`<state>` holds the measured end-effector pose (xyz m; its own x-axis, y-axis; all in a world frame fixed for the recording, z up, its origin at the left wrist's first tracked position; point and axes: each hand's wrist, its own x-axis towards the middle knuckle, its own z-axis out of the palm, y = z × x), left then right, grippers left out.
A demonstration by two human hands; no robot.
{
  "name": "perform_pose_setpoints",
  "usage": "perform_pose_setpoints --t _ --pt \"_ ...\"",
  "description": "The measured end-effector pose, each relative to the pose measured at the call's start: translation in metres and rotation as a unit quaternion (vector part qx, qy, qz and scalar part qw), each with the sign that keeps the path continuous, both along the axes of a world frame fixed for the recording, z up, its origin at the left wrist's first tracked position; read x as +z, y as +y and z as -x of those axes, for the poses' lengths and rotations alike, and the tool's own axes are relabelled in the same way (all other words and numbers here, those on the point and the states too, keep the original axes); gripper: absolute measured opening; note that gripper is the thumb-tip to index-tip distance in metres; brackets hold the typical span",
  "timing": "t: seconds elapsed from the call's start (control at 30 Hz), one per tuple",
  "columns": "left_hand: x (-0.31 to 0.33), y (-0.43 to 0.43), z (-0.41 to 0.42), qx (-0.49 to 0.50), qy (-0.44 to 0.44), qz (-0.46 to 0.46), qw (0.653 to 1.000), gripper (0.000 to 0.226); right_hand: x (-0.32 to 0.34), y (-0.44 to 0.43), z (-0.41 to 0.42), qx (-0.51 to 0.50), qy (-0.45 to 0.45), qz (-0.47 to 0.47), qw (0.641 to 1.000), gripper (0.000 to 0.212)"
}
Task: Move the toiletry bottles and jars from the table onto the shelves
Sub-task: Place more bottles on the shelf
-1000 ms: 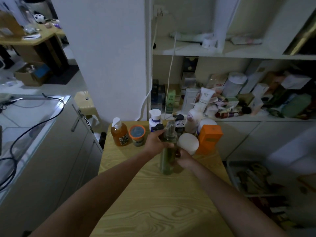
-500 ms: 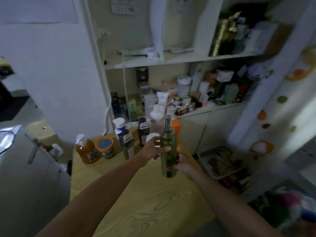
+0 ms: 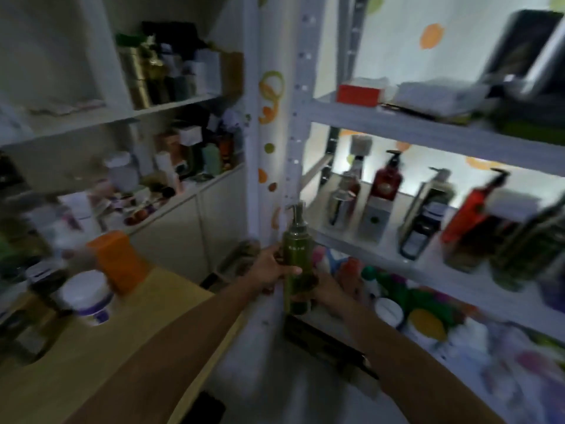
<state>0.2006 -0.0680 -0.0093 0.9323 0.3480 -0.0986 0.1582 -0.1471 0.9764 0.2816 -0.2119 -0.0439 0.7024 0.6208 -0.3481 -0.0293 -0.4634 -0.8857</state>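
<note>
Green pump bottle (image 3: 298, 261): upright, held in the air off the table's end, in front of the metal rack's post and just left of its middle shelf (image 3: 382, 255).
Left hand (image 3: 269, 269): fingers curled round the bottle's middle, thumb across its front.
Right hand (image 3: 328, 293): wrapped round the lower part from behind; its fingertips are hidden by the bottle.
Step in hand: carrying the bottle to the rack. It probably needs lifting over the shelf's front lip, kept upright so the pump head clears the shelf above, then set into a gap at the near left end. The lower hand could steady the base until it stands.
Shelf count: four pump or tall bottles can be made out, a clear bottle (image 3: 342, 200), a dark red pump bottle (image 3: 386, 180), a boxed pump bottle (image 3: 428, 215) and a red-orange pump bottle (image 3: 470, 215); further right is too blurred to count.
Wooden table (image 3: 107, 347): one white jar (image 3: 87, 296) and one orange box (image 3: 117, 258), well apart from the hands; darker bottles beside them are too smeared to number.
In hand: one bottle.
</note>
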Motion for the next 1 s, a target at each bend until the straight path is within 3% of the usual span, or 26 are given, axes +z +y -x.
perform_pose_setpoints --t 0.07,0.1,0.17,0.23,0.53,0.67,1.0 --pt "0.001 -0.047 -0.029 -0.04 0.012 -0.007 0.999 0.062 0.0 -0.06 -0.018 -0.043 -0.051 0.008 0.998 0.102" --pt "0.002 -0.072 -0.042 -0.061 0.011 -0.009 0.998 0.065 -0.002 -0.09 -0.026 -0.053 -0.06 0.007 0.997 0.108" --pt "0.005 -0.124 -0.062 -0.112 -0.001 -0.027 0.993 0.062 0.003 -0.145 -0.029 -0.081 -0.061 0.012 0.995 0.073" --pt "0.008 -0.177 -0.077 -0.166 -0.008 -0.034 0.986 0.051 0.008 -0.198 -0.025 -0.117 -0.06 0.002 0.991 0.056" --pt "0.007 -0.376 -0.122 -0.359 -0.007 -0.009 0.933 0.044 0.004 -0.395 -0.002 -0.328 -0.076 -0.007 0.942 0.05" --pt "0.003 -0.447 -0.14 -0.425 -0.003 -0.015 0.905 0.055 0.005 -0.455 0.013 -0.399 -0.08 0.0 0.913 0.046" --pt "-0.008 -0.613 -0.183 -0.536 -0.034 -0.016 0.843 0.057 -0.002 -0.597 0.003 -0.513 -0.08 0.018 0.854 0.052"
